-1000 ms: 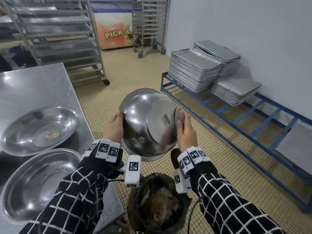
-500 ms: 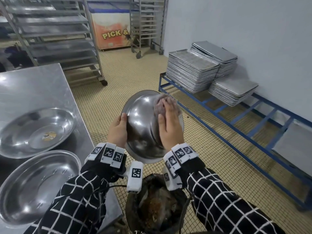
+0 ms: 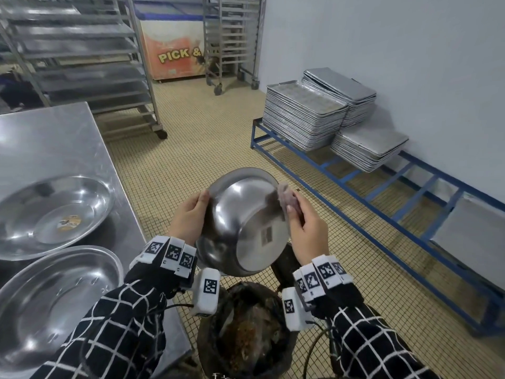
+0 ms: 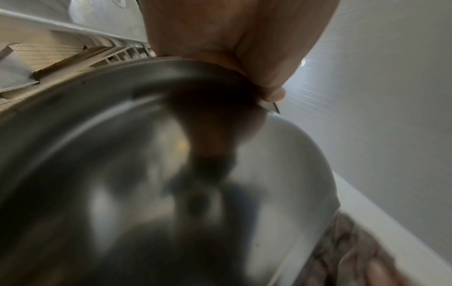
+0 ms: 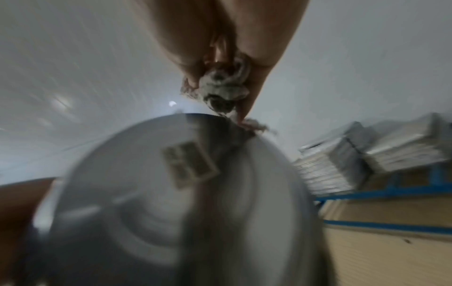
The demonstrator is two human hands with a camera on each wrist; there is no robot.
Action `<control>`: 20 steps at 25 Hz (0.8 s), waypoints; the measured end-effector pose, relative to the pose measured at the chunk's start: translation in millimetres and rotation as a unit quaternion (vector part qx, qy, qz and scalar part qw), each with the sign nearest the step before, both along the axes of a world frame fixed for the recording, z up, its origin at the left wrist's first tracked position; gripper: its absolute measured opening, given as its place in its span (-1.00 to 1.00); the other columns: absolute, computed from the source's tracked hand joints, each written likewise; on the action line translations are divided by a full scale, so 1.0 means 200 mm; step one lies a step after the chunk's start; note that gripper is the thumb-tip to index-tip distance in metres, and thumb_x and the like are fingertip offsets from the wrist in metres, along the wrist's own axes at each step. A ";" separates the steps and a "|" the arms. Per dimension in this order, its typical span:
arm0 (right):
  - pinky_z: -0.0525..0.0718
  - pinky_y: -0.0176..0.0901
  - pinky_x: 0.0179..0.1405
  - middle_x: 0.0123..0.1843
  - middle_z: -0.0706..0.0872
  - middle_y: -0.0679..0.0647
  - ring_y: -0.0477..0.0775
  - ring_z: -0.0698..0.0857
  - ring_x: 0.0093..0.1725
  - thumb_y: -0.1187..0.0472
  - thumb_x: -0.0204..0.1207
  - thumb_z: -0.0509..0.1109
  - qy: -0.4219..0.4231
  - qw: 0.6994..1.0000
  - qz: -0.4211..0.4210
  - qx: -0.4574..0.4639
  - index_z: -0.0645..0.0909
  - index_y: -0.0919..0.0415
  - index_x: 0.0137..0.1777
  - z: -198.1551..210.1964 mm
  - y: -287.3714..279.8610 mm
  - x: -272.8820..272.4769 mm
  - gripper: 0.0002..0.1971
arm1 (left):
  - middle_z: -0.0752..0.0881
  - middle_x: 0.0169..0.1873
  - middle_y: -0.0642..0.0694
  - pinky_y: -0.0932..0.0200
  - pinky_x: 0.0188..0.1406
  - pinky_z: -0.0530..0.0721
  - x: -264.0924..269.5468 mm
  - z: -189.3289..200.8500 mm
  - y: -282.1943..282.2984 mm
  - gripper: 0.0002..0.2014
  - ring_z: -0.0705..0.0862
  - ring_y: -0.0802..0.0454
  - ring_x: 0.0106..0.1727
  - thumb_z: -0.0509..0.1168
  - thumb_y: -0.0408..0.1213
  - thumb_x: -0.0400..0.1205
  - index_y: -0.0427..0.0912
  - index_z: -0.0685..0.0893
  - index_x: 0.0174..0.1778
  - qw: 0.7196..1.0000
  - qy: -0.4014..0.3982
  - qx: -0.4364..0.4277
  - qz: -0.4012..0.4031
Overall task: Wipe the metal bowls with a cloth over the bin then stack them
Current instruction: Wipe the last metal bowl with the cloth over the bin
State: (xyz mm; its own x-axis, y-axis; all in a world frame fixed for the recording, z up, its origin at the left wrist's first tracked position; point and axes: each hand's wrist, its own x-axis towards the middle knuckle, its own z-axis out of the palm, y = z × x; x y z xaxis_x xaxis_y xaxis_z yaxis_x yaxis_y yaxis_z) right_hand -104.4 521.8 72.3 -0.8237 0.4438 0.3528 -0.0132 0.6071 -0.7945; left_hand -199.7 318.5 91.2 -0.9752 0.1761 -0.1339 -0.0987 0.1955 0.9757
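- Head view: the left hand [image 3: 188,220] grips the rim of a metal bowl [image 3: 240,225], which is tipped on edge with its flat underside turned toward the person. That tilt looks chosen to expose the outer wall to the other hand.
- The right hand [image 3: 306,231] is closed around a bunched cloth [image 3: 285,196] and presses it on the bowl's far right edge, opposite the left hand's grip, so each hand braces against the other.
- Below both wrists stands the dark bin [image 3: 246,335], its rubbish showing. The bowl hangs above it, probably so anything wiped off falls in.
- To the left of the left arm, two wide bowls [image 3: 54,212] lie open side up on a steel table [image 3: 49,143], one near, one farther. I cannot tell whether they are wiped yet; the stacking seems still to come.
- Left wrist view: the thumb pinches the rim against the fingers [image 4: 274,94], and the curved steel wall fills the lower frame. The picture is blurred, and a scrap of cloth shows at the lower right corner.
- Right wrist view: the fingers [image 5: 186,48] clamp the crumpled cloth, its lower tip touching the bowl's edge. A rectangular sticker [image 5: 189,164] sits on the underside, just under the fingers. Blurred tray stacks [image 5: 354,154] lie beyond, to the right.
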 end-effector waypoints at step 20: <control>0.09 0.06 0.61 0.55 0.42 0.01 0.03 0.26 0.59 -0.05 0.67 -0.01 -0.025 0.968 0.043 0.246 0.40 0.05 0.51 0.00 -0.28 -0.12 -0.53 | 0.79 -0.22 -0.01 -0.04 0.00 0.68 0.01 0.00 0.09 -0.65 0.74 -0.02 -0.12 0.09 0.02 0.74 -0.06 0.72 -0.08 0.984 0.131 -0.114 -0.036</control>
State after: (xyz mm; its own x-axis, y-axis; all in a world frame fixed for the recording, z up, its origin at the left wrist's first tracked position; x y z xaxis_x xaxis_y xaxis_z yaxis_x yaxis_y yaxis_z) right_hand -128.6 464.8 71.5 -0.8716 0.1610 0.4631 -0.0499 0.9105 -0.4104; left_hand -198.1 335.8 91.9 -0.9675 0.2408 0.0769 0.1732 0.4096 0.8957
